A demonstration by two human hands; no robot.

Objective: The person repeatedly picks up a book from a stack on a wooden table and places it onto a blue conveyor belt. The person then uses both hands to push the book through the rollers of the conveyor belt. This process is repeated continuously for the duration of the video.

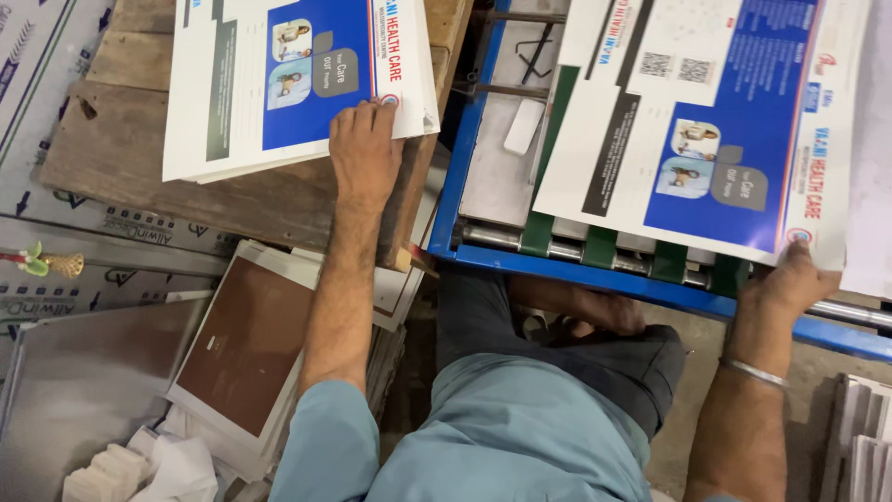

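Printed sheets: left hand (364, 149) lies flat on the stack (279, 84); right hand (788, 281) grips a sheet (706, 121) on the blue machine (650, 290).

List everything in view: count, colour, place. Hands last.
stack of printed sheets: one stack, white and blue, on the wooden board at upper left
printed sheet: one, white and blue, on the machine at upper right
wooden board: one, brown, upper left
machine frame: one, blue with green belts and metal rollers, centre right
brown-faced sheets: one pile, brown with white border, lower left
metal plate: one, grey, bottom left
crumpled paper: white, bottom left
bangle: one, silver, right wrist
left hand: flat on the stack's corner
right hand: gripping the printed sheet's lower edge
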